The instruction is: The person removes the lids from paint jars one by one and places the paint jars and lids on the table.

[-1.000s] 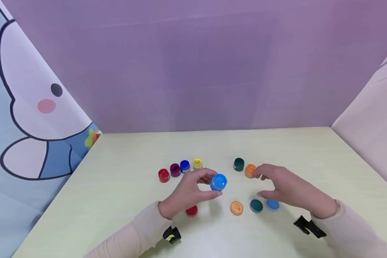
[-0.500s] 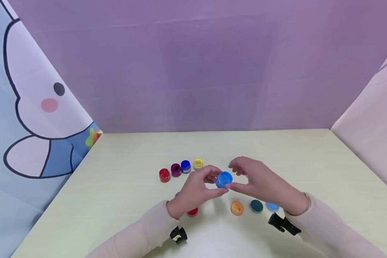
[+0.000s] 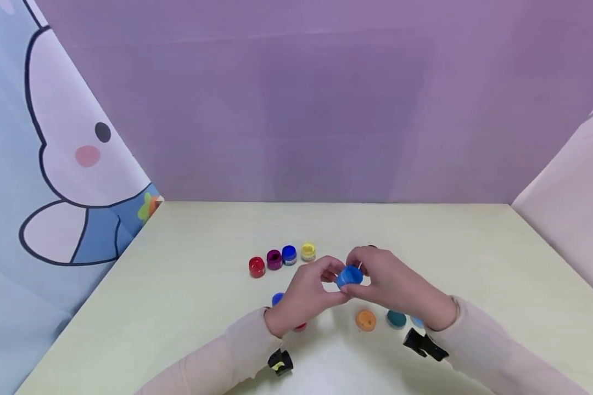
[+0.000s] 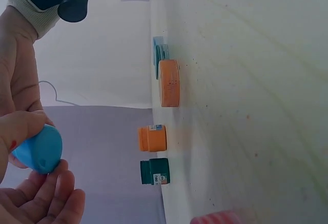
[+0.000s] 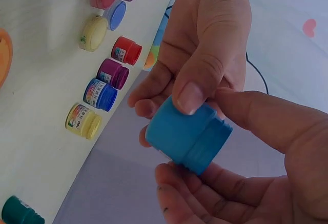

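Observation:
Above the table, both hands hold one light blue paint jar (image 3: 350, 276), tilted and lidless. My left hand (image 3: 308, 293) grips it from the left, the thumb laid along its side in the right wrist view. From the other side my right hand (image 3: 392, 282) has its thumb and fingers around the threaded neck of the jar (image 5: 179, 126). Beneath the hands lie loose lids: an orange lid (image 3: 365, 320), a dark green lid (image 3: 397, 319) and a light blue lid (image 3: 417, 322), partly covered by the right wrist.
Red (image 3: 257, 267), purple (image 3: 274, 259), blue (image 3: 289, 255) and yellow (image 3: 308, 252) jars stand at the back left. Orange (image 4: 152, 138) and dark green (image 4: 155, 171) jars are mostly hidden behind the right hand in the head view. A yellow lid (image 5: 94, 33) lies among other lids.
My right hand has come leftward from beside the orange jar and taken hold of the light blue jar. My left hand has shifted slightly right, and the jar has tilted.

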### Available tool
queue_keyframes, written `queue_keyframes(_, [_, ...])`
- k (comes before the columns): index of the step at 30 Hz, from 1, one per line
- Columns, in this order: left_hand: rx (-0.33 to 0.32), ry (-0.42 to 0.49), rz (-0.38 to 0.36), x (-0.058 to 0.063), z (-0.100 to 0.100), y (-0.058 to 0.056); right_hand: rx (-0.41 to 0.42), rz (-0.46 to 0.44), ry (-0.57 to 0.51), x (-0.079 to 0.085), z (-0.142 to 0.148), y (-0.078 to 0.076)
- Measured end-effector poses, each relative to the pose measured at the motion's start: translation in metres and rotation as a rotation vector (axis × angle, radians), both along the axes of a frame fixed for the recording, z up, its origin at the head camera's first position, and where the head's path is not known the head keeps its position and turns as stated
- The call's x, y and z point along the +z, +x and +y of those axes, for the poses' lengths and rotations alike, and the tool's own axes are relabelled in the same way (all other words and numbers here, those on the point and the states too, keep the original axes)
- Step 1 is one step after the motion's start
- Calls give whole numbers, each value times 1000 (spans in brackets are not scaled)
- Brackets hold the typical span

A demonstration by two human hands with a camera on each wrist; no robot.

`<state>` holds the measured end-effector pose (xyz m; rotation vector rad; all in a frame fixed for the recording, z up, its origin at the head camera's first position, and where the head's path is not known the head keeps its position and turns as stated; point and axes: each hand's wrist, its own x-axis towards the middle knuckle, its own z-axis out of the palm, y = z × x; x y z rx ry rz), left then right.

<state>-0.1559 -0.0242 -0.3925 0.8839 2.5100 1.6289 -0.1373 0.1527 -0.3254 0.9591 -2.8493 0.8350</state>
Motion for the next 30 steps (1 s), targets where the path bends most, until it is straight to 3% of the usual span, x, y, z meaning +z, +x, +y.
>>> queue_keyframes(10, [2, -8, -7, 1, 2, 2, -42, -32, 24, 0, -5, -1])
queue_keyframes(19, [-18, -94, 12, 3, -2, -1, -53, -60, 48, 2, -3, -5])
queue_keyframes(30, [-32, -165, 47, 4, -20, -3, -164, -99, 139, -3, 20, -14])
